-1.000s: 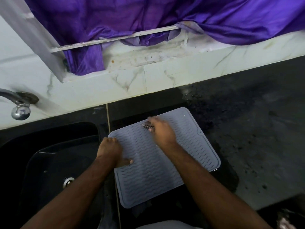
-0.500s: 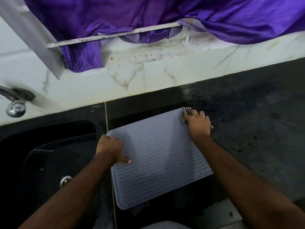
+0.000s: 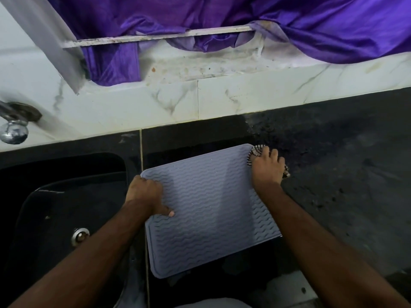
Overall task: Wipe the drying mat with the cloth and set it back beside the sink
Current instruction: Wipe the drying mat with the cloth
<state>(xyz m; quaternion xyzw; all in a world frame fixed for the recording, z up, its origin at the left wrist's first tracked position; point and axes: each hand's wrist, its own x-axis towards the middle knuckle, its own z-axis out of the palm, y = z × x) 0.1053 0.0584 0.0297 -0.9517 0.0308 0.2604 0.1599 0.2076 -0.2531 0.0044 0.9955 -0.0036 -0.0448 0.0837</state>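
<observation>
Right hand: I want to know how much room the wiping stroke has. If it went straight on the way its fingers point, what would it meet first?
The right hand presses the cloth at the mat's far right corner. Ahead lies bare counter, then probably the tiled wall.

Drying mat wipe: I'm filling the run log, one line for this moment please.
left hand holds drying mat edge | right hand presses cloth at far corner
</observation>
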